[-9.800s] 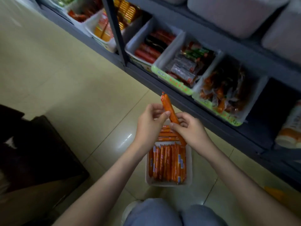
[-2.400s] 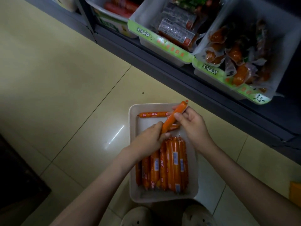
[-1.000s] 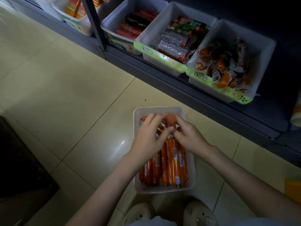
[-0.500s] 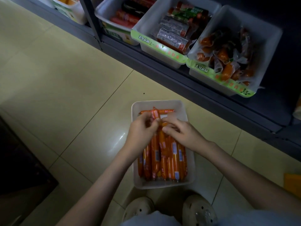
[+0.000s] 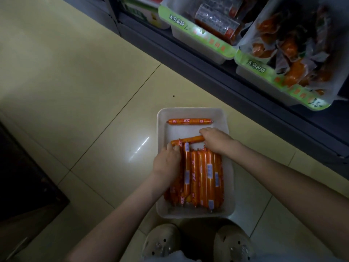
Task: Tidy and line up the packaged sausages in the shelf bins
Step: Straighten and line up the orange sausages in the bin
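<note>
A white bin [image 5: 194, 111] stands on the tiled floor in front of me. A row of orange packaged sausages [image 5: 204, 176] lies lengthwise in its near half. One sausage [image 5: 189, 121] lies crosswise at the far end. A second crosswise sausage [image 5: 189, 139] sits on the tops of the row, and my right hand [image 5: 216, 140] grips its right end with curled fingers. My left hand [image 5: 166, 161] covers the left sausages of the row, its fingers curled round their tops beside the crosswise sausage's left end.
A dark shelf edge [image 5: 217, 76] runs across the upper right, carrying white bins with green labels: one with grey and red packs [image 5: 215, 23], one with orange pouches [image 5: 290, 48]. My two shoes [image 5: 198, 242] stand just below the bin. A dark object [image 5: 24, 182] stands at the left.
Half a second ago both hands held a sausage upright over the row. It now lies crosswise on the row's tops, and my hands have spread to its ends. The camera has moved closer.
</note>
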### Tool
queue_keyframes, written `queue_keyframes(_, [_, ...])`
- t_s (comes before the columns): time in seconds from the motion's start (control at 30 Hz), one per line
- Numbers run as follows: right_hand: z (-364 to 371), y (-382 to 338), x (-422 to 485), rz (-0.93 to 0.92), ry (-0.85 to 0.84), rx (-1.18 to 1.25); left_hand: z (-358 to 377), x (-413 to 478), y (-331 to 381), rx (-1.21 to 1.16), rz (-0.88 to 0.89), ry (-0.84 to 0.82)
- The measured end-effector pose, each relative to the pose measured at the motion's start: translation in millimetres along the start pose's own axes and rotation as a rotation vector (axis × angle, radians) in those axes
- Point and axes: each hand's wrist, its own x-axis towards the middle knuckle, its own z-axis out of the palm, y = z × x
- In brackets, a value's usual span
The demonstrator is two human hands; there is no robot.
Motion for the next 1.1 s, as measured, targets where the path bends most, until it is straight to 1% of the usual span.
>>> queue_keyframes(0.07, [0.9, 1.5, 14.2, -0.031, -0.028, -0.097, -5.4, 4.4, -3.0, 0.012, 0.032, 0.041])
queue_keyframes(0.17, [0.6, 1.4, 27.1, -0.117, -0.030, -0.251, -8.1, 10.5, -7.7, -0.042, 0.084, 0.118])
queue_keyframes(0.27, [-6.1, -1.9, 25.2, -0.159, 0.005, -0.279, -8.4, 14.5, -13.2, -0.130, 0.132, 0.187])
queue_keyframes(0.37, [-24.7, -8.9, 9.5, -0.174, 0.133, -0.211, -8.2, 18.1, -15.5, -0.175, 0.191, 0.270])
queue_keyframes(0.43, [-39.6, -15.1, -8.4, -0.213, 0.208, -0.220, -12.2, 18.8, -10.4, -0.197, 0.232, 0.312])
queue_keyframes(0.57, [-58.4, -27.4, -54.7, -0.370, 0.477, -0.199, -17.6, 22.3, 8.0, -0.226, 0.275, 0.402])
queue_keyframes(0.67, [-67.9, -32.4, -82.5, -0.409, 0.553, -0.148, -26.6, 16.5, 18.7, -0.307, 0.303, 0.450])
queue_keyframes(0.7, [-69.3, -31.5, -88.7, -0.412, 0.570, -0.124, -29.0, 14.1, 20.5, -0.334, 0.318, 0.460])
queue_keyframes(0.73, [-71.5, -31.8, -94.8, -0.391, 0.598, -0.050, -31.7, 11.7, 21.7, -0.376, 0.332, 0.468])
queue_keyframes(0.77, [-73.9, -31.8, -100.4, -0.332, 0.621, 0.085, -36.1, 8.6, 23.1, -0.444, 0.340, 0.468])
queue_keyframes(0.83, [-79.7, -32.9, -110.6, -0.214, 0.650, 0.459, -47.5, 0.3, 26.4, -0.619, 0.326, 0.448])
queue_keyframes(0.87, [-80.7, -35.1, -114.9, -0.208, 0.672, 0.603, -53.6, -4.5, 27.8, -0.706, 0.309, 0.430])
queue_keyframes(0.9, [-80.9, -37.6, -118.3, -0.234, 0.704, 0.684, -59.6, -9.8, 29.2, -0.787, 0.300, 0.407])
queue_keyframes(0.97, [-80.2, -45.0, -124.5, -0.310, 0.701, 0.741, -70.1, -20.3, 32.2, -0.903, 0.333, 0.367])
queue_keyframes(1.03, [-77.9, -51.9, -129.5, -0.393, 0.690, 0.733, -77.9, -30.3, 33.8, -0.920, 0.389, 0.366])
queue_keyframes(1.1, [-77.4, -56.3, -134.5, -0.449, 0.741, 0.720, -83.1, -40.5, 35.0, -0.921, 0.425, 0.388])
